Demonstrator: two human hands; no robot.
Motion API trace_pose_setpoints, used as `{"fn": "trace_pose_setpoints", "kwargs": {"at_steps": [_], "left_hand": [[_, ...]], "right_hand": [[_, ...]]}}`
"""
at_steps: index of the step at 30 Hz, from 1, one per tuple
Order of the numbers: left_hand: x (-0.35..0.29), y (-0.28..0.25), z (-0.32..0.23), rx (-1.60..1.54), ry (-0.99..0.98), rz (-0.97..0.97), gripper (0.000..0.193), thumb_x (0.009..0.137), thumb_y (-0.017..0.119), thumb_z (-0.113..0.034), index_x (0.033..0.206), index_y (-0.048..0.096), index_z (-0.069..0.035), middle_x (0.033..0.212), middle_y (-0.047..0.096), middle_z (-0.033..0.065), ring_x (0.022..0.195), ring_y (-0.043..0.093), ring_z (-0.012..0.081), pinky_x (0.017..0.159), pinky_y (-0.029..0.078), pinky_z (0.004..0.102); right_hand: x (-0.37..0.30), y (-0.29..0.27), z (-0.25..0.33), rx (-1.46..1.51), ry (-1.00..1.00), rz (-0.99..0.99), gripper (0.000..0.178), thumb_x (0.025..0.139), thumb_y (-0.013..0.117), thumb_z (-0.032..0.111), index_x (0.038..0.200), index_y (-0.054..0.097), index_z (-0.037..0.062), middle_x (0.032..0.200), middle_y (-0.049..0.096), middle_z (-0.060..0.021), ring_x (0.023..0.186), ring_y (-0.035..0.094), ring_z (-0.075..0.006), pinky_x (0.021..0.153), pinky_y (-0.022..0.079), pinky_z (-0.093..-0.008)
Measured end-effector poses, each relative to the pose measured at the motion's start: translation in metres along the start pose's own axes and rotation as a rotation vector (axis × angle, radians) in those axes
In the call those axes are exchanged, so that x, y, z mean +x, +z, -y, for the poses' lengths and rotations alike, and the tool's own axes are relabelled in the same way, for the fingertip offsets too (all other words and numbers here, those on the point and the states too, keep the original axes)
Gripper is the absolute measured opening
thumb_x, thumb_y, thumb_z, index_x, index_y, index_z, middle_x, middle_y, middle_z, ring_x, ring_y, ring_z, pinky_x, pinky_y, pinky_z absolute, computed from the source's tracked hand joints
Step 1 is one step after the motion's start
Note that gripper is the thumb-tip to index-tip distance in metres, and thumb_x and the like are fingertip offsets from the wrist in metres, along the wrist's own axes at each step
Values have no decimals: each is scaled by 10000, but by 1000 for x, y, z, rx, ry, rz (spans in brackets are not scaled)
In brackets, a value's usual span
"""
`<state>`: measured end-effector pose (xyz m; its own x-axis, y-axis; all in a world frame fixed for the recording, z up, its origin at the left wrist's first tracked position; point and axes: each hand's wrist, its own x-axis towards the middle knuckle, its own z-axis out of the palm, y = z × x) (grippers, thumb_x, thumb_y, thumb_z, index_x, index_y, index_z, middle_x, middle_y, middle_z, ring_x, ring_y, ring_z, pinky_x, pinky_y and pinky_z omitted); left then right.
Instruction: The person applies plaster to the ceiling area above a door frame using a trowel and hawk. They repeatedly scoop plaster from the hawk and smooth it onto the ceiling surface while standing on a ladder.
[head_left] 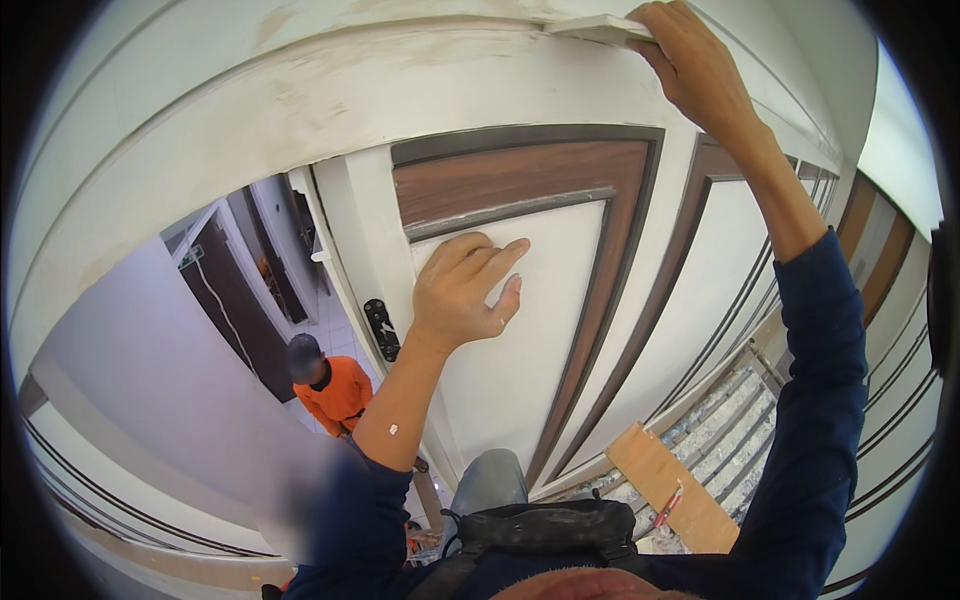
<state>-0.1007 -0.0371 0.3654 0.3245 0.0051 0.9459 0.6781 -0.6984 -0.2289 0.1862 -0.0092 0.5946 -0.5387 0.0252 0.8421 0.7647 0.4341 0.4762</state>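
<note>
Above the panelled door [520,370], a thin white board [596,29] juts from the clamped fingers of the right hand [690,62]; the left hand [458,292], fingers apart, partly hides the door; left of it, an orange-shirted person [338,390].

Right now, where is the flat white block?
In the head view, the flat white block is at the top, right of centre, gripped in the right hand by the smudged white beam above the brown-trimmed door.
</note>
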Motion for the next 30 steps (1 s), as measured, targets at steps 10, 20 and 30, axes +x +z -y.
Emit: {"fn": "trace_pose_setpoints", "kwargs": {"at_steps": [10,20,30], "left_hand": [[-5,-3,3,-8,-13,18,415,686,737,-115,1096,798,-129,834,726,33,903,664,226,795,547,343],[-5,-3,2,56,3,24,415,687,738,-129,1097,797,-127,848,732,30,910,662,228,801,542,338],[-1,-1,-1,73,-14,39,405,692,731,-137,1092,800,-126,844,730,35,908,650,226,808,538,344]], "right_hand": [[20,-5,31,43,4,-6,146,971,636,140,1038,633,10,996,646,-177,977,593,-360,863,493,-449],[45,-8,66,115,-141,-14,131,945,623,90,1039,593,3,971,637,-172,947,592,-356,841,493,-459],[8,-9,19,48,30,-9,140,978,623,127,1031,607,-1,1011,633,-185,991,587,-366,875,488,-466]]}}
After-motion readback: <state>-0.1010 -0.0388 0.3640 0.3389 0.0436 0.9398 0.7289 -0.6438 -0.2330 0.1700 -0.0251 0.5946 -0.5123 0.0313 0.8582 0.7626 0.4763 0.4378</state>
